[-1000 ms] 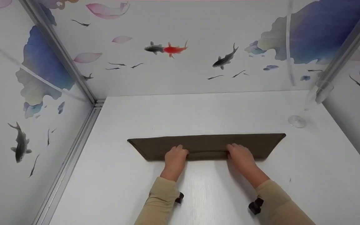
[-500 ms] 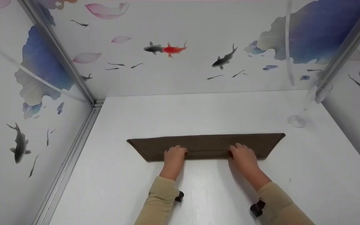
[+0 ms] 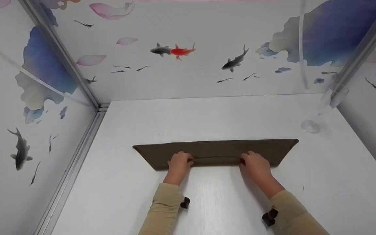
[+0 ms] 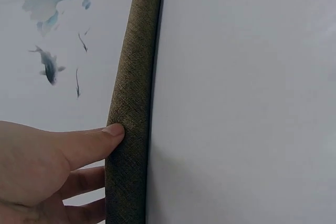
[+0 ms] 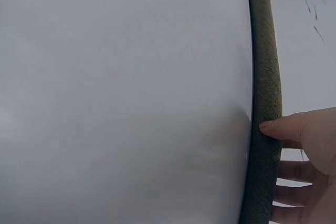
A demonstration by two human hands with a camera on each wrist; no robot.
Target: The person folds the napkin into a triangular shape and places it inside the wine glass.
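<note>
A dark brown woven cloth point(image 3: 219, 147), much like a placemat, lies wide across the white table, its near edge turned over into a narrow roll. My left hand point(image 3: 179, 165) holds that roll left of its middle; in the left wrist view the thumb point(image 4: 114, 131) lies on top of the rolled edge point(image 4: 132, 72) with fingers behind it. On the other side my right hand point(image 3: 256, 167) grips the same roll. The right wrist view shows its thumb point(image 5: 273, 127) on the rolled edge point(image 5: 266, 61), several fingers beyond. Parts of the fingers are hidden behind the cloth.
A clear stemmed glass stands at the back right, its round foot point(image 3: 310, 126) and bowl point(image 3: 338, 94) faintly visible. White panels with painted fish and leaves, joined by metal rails point(image 3: 60, 58), enclose the table point(image 3: 204, 202) at the back and sides.
Both hands have moved slightly apart along the roll, the left one to the left and the right one to the right. The cloth's far edge has stayed in place.
</note>
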